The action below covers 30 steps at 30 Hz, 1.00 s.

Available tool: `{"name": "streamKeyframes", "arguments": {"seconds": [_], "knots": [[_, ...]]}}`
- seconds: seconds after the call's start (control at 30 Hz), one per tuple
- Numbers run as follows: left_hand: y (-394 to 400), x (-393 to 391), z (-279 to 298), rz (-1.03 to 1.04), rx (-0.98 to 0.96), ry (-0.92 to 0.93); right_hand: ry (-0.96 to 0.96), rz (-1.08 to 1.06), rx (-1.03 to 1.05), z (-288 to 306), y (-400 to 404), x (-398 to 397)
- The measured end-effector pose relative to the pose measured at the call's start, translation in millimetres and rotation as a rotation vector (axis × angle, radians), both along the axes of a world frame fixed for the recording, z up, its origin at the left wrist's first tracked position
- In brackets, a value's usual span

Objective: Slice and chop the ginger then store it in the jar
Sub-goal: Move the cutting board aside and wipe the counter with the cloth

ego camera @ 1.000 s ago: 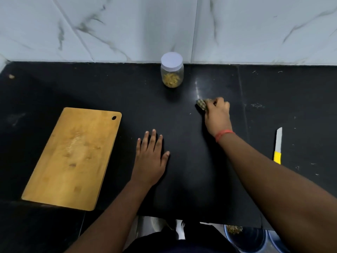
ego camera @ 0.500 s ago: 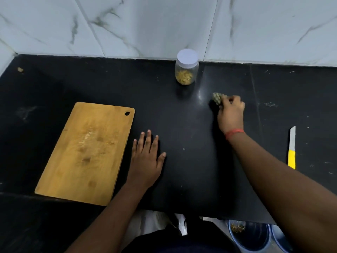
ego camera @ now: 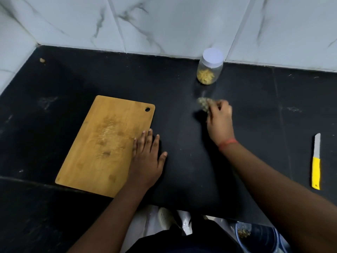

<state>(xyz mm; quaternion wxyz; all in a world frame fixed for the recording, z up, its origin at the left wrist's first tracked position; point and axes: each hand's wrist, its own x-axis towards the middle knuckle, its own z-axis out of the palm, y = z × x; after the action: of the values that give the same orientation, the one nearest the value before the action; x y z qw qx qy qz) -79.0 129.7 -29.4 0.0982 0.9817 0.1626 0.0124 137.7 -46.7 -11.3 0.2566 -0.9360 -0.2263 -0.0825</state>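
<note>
Right hand point(ego camera: 219, 119) grips scrubber point(ego camera: 205, 103); left hand point(ego camera: 145, 157) flat.

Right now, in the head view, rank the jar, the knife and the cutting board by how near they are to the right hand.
From the right hand:
1. Jar, just beyond it by the wall.
2. Cutting board, to its left, under the left hand's fingers.
3. Knife, far right on the counter.

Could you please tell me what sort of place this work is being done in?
Most likely a home kitchen: a black stone countertop meets marble-look wall tiles, and on it lie a wooden cutting board, a yellow-handled knife and a lidded jar of chopped ginger.
</note>
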Motion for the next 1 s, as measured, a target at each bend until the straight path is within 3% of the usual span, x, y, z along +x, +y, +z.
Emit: {"name": "streamKeyframes", "arguments": {"seconds": [0.1, 0.23, 0.37, 0.43, 0.53, 0.6, 0.73, 0.9, 1.0], "knots": [[6, -8, -1, 0.012, 0.007, 0.007, 0.020, -0.036, -0.147, -3, 30, 24], [17, -13, 0, 0.036, -0.006, -0.024, -0.037, 0.344, -0.228, -7, 47, -40], [26, -17, 0, 0.072, -0.028, -0.051, 0.057, 0.694, -0.194, 5, 35, -78], [30, -19, 0, 0.078, -0.034, -0.058, -0.006, 0.586, -0.164, 4, 43, -43], [31, -23, 0, 0.081, -0.056, -0.063, 0.016, 0.153, -0.168, -1, 60, 24], [30, -25, -1, 0.077, -0.071, -0.076, 0.044, 0.079, -0.243, -4, 76, 36], [32, -28, 1, 0.081, -0.076, -0.100, -0.050, 0.361, -0.300, -4, 88, -24], [40, -35, 1, 0.098, -0.079, -0.106, 0.009, 0.722, -0.236, -7, 37, -133], [42, -40, -1, 0.096, -0.079, -0.116, -0.013, 0.802, -0.200, -2, 26, -126]]}}
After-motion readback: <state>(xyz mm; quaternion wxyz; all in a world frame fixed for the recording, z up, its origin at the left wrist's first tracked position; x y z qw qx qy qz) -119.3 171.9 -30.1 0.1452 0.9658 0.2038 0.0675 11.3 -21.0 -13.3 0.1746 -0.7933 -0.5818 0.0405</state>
